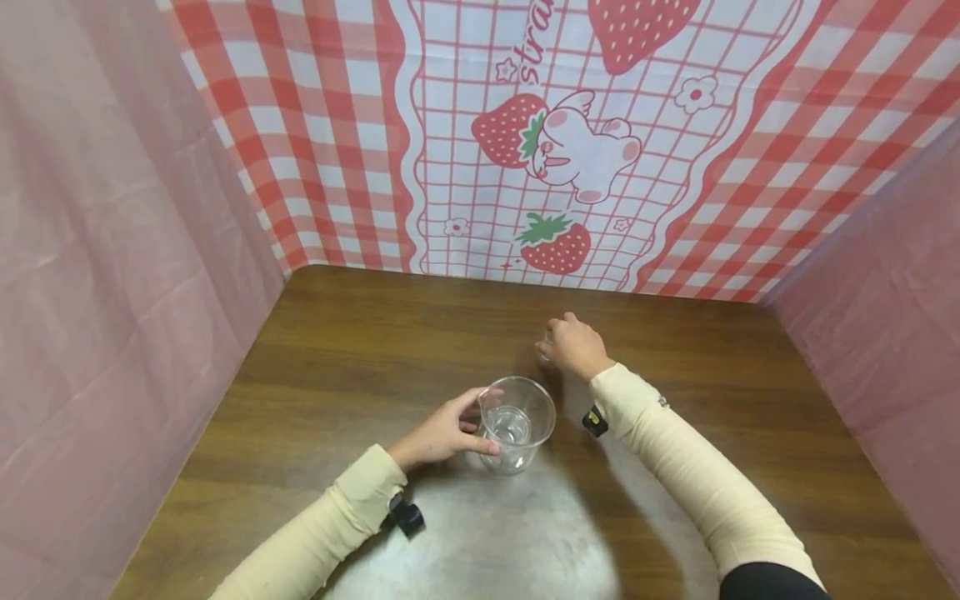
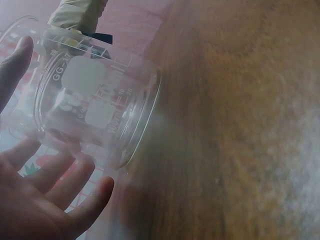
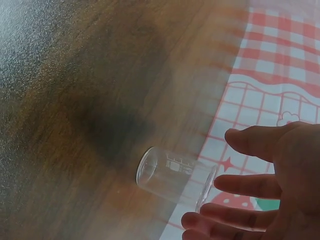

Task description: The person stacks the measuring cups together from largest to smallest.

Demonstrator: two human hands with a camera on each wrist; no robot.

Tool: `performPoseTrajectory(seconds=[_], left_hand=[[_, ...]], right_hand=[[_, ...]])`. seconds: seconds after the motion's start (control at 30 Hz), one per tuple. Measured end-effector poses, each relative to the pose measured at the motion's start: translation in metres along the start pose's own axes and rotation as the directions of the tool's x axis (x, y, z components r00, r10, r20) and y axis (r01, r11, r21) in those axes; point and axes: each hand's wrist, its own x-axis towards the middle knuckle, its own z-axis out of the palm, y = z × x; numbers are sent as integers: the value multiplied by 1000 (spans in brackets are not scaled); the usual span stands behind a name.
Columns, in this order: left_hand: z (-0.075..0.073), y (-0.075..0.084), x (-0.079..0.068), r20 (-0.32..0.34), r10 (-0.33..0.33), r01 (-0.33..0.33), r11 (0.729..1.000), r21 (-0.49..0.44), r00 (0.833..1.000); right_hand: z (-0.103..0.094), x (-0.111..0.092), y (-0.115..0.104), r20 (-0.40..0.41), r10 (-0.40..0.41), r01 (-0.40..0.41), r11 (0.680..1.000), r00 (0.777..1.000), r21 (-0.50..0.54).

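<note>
A large clear glass beaker [image 1: 531, 442] stands on the wooden table, with a smaller beaker [image 2: 100, 114] nested inside it. My left hand [image 1: 446, 429] holds the large beaker from its left side, thumb in front and fingers behind. White print shows on both glasses in the left wrist view. Farther back, my right hand [image 1: 576, 343] is at a small clear beaker [image 3: 172, 175], whose base appears to rest on the table. Its fingertips [image 3: 222, 183] are at the beaker's rim, while the thumb [image 3: 245, 140] stands apart from the glass.
A strawberry-print cloth [image 1: 555, 167] hangs along the table's back edge. Pink curtains [image 1: 127, 250] close off the left and right sides. Dark bands with small cameras [image 1: 407, 515] sit at both sleeve cuffs. Bright glare lies on the front of the table [image 1: 480, 542].
</note>
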Motion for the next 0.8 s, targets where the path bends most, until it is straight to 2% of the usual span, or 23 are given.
performPoseTrajectory(seconds=[0.63, 0.8], left_hand=[[0, -2, 0, -6, 3, -3, 1000, 0, 1000], [0, -3, 0, -4, 0, 0, 1000, 5, 1000]], right_hand=[[7, 7, 8, -46, 72, -71, 997, 996, 33], [10, 9, 10, -30, 87, -87, 996, 996, 20]])
